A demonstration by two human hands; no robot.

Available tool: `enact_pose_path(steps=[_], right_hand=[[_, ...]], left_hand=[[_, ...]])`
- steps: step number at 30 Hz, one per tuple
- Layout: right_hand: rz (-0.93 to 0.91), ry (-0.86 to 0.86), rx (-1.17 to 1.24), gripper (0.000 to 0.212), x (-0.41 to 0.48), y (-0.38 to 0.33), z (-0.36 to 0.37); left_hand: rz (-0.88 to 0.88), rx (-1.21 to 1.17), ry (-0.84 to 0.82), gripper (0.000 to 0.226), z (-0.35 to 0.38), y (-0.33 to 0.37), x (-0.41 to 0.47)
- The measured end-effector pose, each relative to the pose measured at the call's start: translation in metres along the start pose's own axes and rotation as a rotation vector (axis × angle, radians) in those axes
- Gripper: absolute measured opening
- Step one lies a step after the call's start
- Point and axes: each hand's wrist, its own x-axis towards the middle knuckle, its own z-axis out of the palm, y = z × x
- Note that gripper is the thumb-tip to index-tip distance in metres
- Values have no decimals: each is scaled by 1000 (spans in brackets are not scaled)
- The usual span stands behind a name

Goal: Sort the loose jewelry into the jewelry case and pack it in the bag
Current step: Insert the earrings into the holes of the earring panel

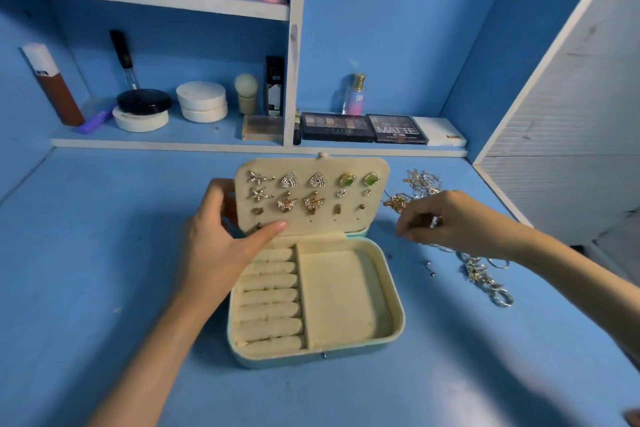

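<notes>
An open cream-lined jewelry case [388,333] with a teal shell lies on the blue table. Its raised earring panel [311,225] carries several pairs of studs. My left hand [221,236] grips the panel's left edge, thumb across its lower front. Below it, the ring rolls [270,298] and the flat compartment [339,295] hold nothing. To the right, my right hand [453,218] hovers over the loose jewelry pile [419,184], fingers curled and pinched; whether they hold a piece is unclear. A silver chain [485,277] trails toward me. No bag is in view.
Two small loose studs [429,267] lie right of the case. Eyeshadow palettes [337,126], a perfume bottle [356,94] and round compacts [202,106] line the low shelf behind. A white wall panel [571,114] bounds the right side.
</notes>
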Motion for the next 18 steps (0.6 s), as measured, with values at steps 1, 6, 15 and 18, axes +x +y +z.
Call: enact_pose_path(steps=[1,6,15,18], right_hand=[[-4,7,-26,22,-3,1,1],[-33,-7,-105,25,-15,4,2],[-87,3,-187,14,-12,-2,11],[-91,-14,-230,13,-11,-4,12]], left_hand=[[-2,3,-4,46,0,0,0],[12,6,-10,43,2,-1,2],[13,27,-16,44,3,-2,5],[6,25,-24,43,2,-3,5]])
